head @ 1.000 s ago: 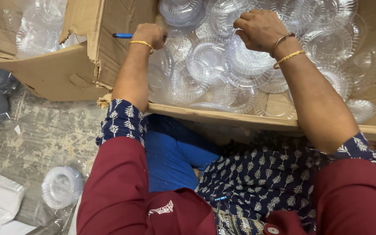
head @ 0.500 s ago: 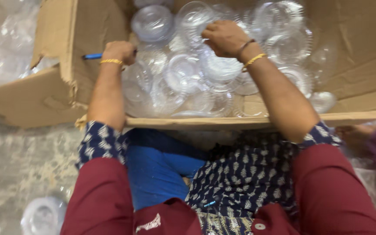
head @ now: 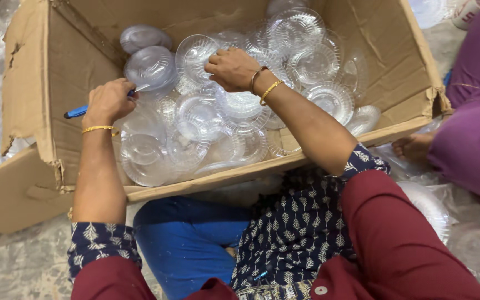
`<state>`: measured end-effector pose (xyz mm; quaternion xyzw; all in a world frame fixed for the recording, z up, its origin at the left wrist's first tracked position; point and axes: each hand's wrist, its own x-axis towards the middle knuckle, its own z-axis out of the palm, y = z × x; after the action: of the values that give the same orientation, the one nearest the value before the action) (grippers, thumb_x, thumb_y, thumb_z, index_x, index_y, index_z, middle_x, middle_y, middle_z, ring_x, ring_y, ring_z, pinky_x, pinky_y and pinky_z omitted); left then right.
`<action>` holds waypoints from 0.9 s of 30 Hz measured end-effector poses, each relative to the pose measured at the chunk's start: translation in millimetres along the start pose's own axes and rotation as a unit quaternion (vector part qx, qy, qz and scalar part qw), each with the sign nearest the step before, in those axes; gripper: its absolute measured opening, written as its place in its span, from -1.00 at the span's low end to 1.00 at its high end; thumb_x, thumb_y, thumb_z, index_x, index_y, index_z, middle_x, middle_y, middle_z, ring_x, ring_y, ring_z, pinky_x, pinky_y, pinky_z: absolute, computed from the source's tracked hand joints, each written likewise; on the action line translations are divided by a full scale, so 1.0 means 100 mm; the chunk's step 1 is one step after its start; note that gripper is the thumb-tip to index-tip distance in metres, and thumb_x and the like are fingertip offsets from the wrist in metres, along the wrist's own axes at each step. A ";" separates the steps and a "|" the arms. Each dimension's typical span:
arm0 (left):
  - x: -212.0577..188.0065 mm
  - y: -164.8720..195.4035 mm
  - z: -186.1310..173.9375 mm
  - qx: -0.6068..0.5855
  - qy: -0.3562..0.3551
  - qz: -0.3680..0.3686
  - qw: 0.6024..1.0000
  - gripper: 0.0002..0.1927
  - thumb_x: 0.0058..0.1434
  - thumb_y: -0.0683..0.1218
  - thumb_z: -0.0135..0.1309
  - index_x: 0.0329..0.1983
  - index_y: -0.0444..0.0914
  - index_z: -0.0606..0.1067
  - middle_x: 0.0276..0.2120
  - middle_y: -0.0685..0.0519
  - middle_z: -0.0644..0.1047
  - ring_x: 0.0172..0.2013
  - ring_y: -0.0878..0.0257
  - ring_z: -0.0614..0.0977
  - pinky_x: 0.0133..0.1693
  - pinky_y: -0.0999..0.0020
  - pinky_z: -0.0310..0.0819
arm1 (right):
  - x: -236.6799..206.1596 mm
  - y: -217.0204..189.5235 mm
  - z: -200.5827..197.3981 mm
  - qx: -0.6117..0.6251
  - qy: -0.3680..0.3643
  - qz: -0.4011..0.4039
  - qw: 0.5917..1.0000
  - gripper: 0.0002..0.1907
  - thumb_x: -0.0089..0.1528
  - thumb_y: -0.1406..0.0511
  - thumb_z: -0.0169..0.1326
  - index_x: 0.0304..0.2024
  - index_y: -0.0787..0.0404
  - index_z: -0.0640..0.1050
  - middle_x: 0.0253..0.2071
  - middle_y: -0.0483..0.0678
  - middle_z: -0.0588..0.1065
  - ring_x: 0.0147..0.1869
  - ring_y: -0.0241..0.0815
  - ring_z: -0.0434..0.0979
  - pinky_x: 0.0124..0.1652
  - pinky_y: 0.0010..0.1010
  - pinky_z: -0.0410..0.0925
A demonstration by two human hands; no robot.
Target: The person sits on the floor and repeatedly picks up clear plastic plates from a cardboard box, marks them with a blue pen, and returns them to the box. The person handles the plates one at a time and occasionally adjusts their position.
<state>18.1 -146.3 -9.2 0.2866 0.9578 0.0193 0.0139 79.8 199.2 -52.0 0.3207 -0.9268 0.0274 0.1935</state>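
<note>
Seen from the head camera: a person seated on the floor leans over a large cardboard box [head: 34,105] heaped with clear plastic lids [head: 234,133], round and ribbed, lying loose and overlapping across the box bottom. The left hand [head: 109,101] is closed in a firm grip around a blue-handled cutter [head: 81,111], its handle sticking out toward the box's left wall and its tip pointing at a domed lid near the back. The right hand [head: 231,68] rests on top of the pile near the middle of the box, fingers curled down onto one lid; whether it has actually pinched that lid cannot be told from here. Gold bangles [head: 265,88] circle both wrists. At the right edge, another person in purple clothing [head: 473,122] sits just beside the box, a bare foot [head: 415,147] near its corner. More clear lids lie on the floor around the box.
</note>
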 end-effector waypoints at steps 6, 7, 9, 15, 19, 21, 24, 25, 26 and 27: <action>0.01 0.14 -0.07 -0.058 0.091 0.066 0.992 -0.81 0.19 -0.09 0.23 -0.14 -0.18 0.59 -0.13 -0.01 0.58 -0.16 -0.12 0.61 -0.18 -0.01 0.45 | -0.02 -0.03 -0.04 0.090 -0.058 0.143 0.984 -0.44 0.39 -0.15 -0.15 -0.02 0.15 0.51 -0.19 0.06 0.58 -0.09 0.12 0.57 -0.16 -0.02 0.40; 0.00 0.19 -0.09 -0.061 0.109 0.082 0.989 -0.83 0.19 -0.10 0.25 -0.17 -0.19 0.57 -0.15 -0.01 0.58 -0.16 -0.10 0.61 -0.19 0.00 0.46 | -0.02 -0.04 -0.06 0.116 -0.095 0.183 0.972 -0.36 0.39 -0.21 -0.23 0.04 0.16 0.50 -0.19 0.09 0.58 -0.09 0.15 0.58 -0.16 0.01 0.39; -0.01 0.31 -0.12 -0.089 0.155 0.122 0.976 -0.84 0.21 -0.13 0.28 -0.19 -0.21 0.55 -0.18 0.00 0.57 -0.18 -0.08 0.62 -0.21 0.04 0.46 | -0.01 -0.04 -0.09 0.137 -0.146 0.243 0.949 -0.21 0.34 -0.29 -0.33 0.18 0.19 0.41 -0.23 0.16 0.58 -0.08 0.18 0.60 -0.12 0.04 0.40; -0.07 0.84 -0.16 -0.216 0.254 0.249 0.910 -0.78 0.20 -0.30 0.22 -0.13 -0.23 0.52 -0.18 0.00 0.55 -0.24 0.02 0.65 -0.22 0.19 0.53 | 0.06 0.02 -0.20 0.411 -0.094 0.400 0.814 -0.11 0.29 -0.30 -0.46 0.37 0.16 0.24 -0.15 0.17 0.57 -0.06 0.05 0.67 -0.08 -0.11 0.51; -0.12 1.06 -0.20 -0.191 0.267 0.317 0.890 -0.70 0.09 -0.37 0.16 -0.12 -0.24 0.51 -0.16 0.01 0.58 -0.27 0.07 0.66 -0.23 0.21 0.54 | 0.05 0.03 -0.11 0.607 -0.010 0.422 0.674 -0.17 0.24 -0.04 0.04 0.36 0.19 0.03 -0.03 0.06 0.47 -0.12 0.00 0.69 -0.18 -0.19 0.61; -0.15 1.10 -0.21 -0.148 0.281 0.349 0.882 -0.66 0.04 -0.36 0.18 -0.12 -0.24 0.52 -0.16 0.01 0.58 -0.29 0.06 0.65 -0.24 0.20 0.53 | 0.05 0.03 0.00 0.667 0.054 0.417 0.615 -0.17 0.21 0.20 0.21 0.38 0.22 0.07 -0.06 0.09 0.45 -0.11 -0.09 0.60 -0.20 -0.27 0.54; -0.19 1.13 -0.22 -0.112 0.300 0.378 0.869 -0.63 0.00 -0.32 0.18 -0.09 -0.22 0.53 -0.14 0.03 0.58 -0.26 0.07 0.65 -0.21 0.21 0.56 | 0.09 0.10 0.12 0.705 0.112 0.422 0.559 -0.17 0.10 0.47 0.22 0.35 0.24 0.15 -0.05 0.11 0.48 -0.14 -0.13 0.61 -0.18 -0.34 0.57; -0.19 1.15 -0.21 -0.106 0.302 0.380 0.868 -0.65 0.03 -0.31 0.19 -0.09 -0.21 0.54 -0.13 0.03 0.58 -0.26 0.08 0.66 -0.21 0.22 0.56 | 0.10 0.12 0.14 0.709 0.127 0.427 0.546 -0.17 0.05 0.54 0.19 0.33 0.24 0.18 -0.04 0.11 0.50 -0.15 -0.12 0.64 -0.16 -0.36 0.60; -0.18 1.15 -0.20 -0.100 0.304 0.382 0.867 -0.67 0.05 -0.29 0.20 -0.09 -0.20 0.55 -0.12 0.03 0.59 -0.26 0.09 0.66 -0.21 0.23 0.56 | 0.10 0.15 0.15 0.711 0.143 0.419 0.547 -0.24 0.06 0.55 0.18 0.31 0.28 0.25 -0.03 0.09 0.51 -0.16 -0.14 0.61 -0.16 -0.35 0.58; -0.17 1.15 -0.20 -0.126 0.311 0.363 0.869 -0.72 0.12 -0.22 0.25 -0.09 -0.21 0.54 -0.13 -0.01 0.58 -0.27 0.09 0.65 -0.24 0.22 0.55 | 0.11 0.17 0.14 0.712 0.159 0.411 0.548 -0.30 0.08 0.56 0.17 0.28 0.32 0.31 -0.02 0.06 0.52 -0.16 -0.15 0.59 -0.16 -0.35 0.57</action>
<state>94.6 -60.6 16.1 0.5887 0.7305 0.2321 -0.2569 57.1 203.7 -59.4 -0.0715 -0.5890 0.8049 0.0138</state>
